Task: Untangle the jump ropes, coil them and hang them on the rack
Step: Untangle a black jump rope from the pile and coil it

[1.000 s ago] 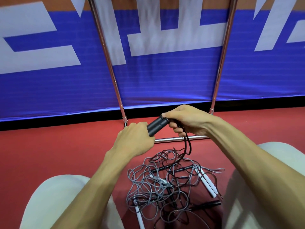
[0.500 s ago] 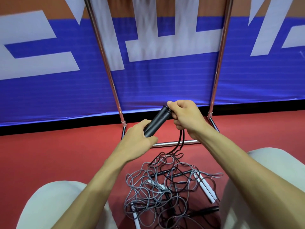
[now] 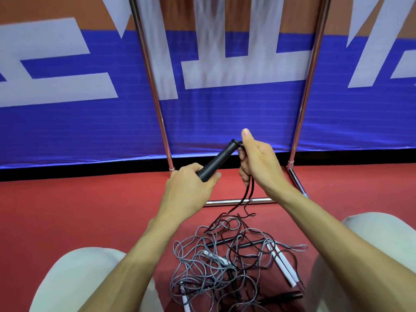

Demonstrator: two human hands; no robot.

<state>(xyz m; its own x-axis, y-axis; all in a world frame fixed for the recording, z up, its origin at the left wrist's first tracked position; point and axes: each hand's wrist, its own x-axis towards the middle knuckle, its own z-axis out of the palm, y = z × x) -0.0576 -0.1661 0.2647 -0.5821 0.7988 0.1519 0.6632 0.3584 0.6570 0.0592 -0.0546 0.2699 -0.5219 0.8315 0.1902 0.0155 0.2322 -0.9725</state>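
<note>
While the person's knees in pale trousers (image 3: 74, 278) framed the bottom of the view, a tangled heap of thin grey and black jump ropes (image 3: 225, 262) lay between them on the red floor (image 3: 67, 210). Two slim white handles (image 3: 283, 266) lay side by side at the heap's right edge, and a black handle (image 3: 286, 296) lay nearest the camera, just below them. Above the heap, the left hand (image 3: 191, 185) gripped the lower end of a matte black cylindrical handle (image 3: 219, 159), which tilted up and to the right. The right hand (image 3: 258, 161) was curled round the black cord (image 3: 247, 194) just beside the handle's upper end, thumb pointing up; two strands of that cord hung from the fist down into the heap. Beyond the hands stood the chrome tube rack (image 3: 225, 202), its base bar on the floor and its two uprights rising out of view. Behind the rack hung a blue banner with large white lettering (image 3: 225, 120)
</note>
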